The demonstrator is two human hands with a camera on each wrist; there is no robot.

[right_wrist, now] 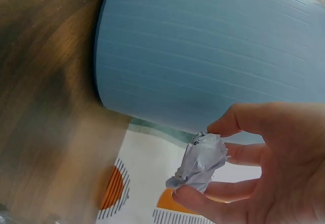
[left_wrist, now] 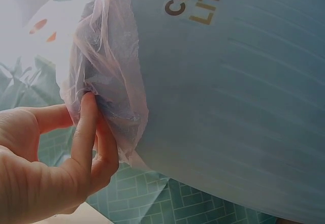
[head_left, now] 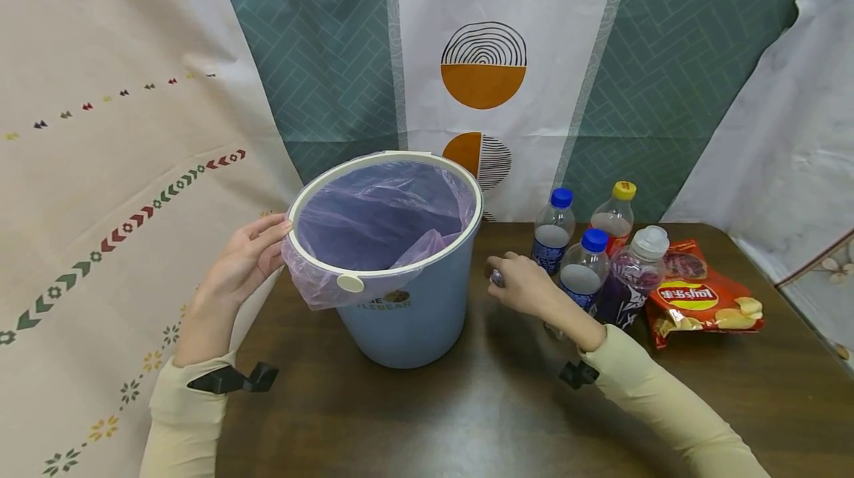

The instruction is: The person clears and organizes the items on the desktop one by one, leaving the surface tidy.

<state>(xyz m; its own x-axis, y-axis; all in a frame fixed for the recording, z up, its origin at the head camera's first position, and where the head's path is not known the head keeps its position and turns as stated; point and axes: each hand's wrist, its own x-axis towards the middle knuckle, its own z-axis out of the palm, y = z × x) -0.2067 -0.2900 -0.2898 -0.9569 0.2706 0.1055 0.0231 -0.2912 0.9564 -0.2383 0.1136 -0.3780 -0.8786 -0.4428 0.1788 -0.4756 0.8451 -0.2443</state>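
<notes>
The patterned cloth is hung behind the work area, apparently as a backdrop. The wooden table is used as the support surface.

The blue bin is stood on the table between the two hands, mouth uppermost, presumably so that its opening can be reached from either side. It is lined with a thin pink liner, whose excess hangs outside at the left front, below the cream rim. The liner was probably made oversize so that the wall would be covered to the edge.

The red crisp packet is laid on the table at the far right. Beside it, the white-capped bottle, two blue-capped bottles and the yellow-capped bottle are stood upright in a close group, apart from the bin; access to its mouth is thus not obstructed.

At the rim, the liner is pinched by the bent fingers of the left hand, likely to steady the edge. Whether the rim itself is also gripped cannot be told.

The right hand is positioned between the bin and the bottles. The crumpled paper is held near the bin's outer wall, between thumb and fingertips set narrowly about it; a light grip is judged sufficient for so small an item. Contact between paper and table cannot be confirmed.
</notes>
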